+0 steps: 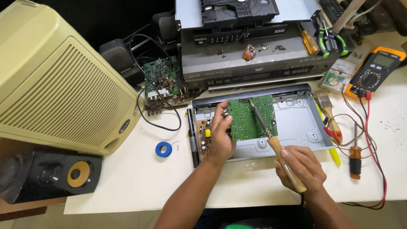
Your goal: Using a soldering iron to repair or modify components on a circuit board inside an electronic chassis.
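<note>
My left hand (221,135) holds a green circuit board (251,118) tilted up by its left edge, over an open grey metal player chassis (296,118). My right hand (299,166) grips the wooden handle of a soldering iron (271,135). Its metal tip rests on the upper middle of the green circuit board. A small brown power board (205,138) sits in the chassis just left of my left hand.
A cream speaker cabinet (59,80) and a black speaker (55,174) fill the left. A blue solder spool (163,149), a second green board (163,85), stacked players (254,59), a brush (328,111), screwdrivers (355,154) and an orange multimeter (375,70) with leads surround the chassis.
</note>
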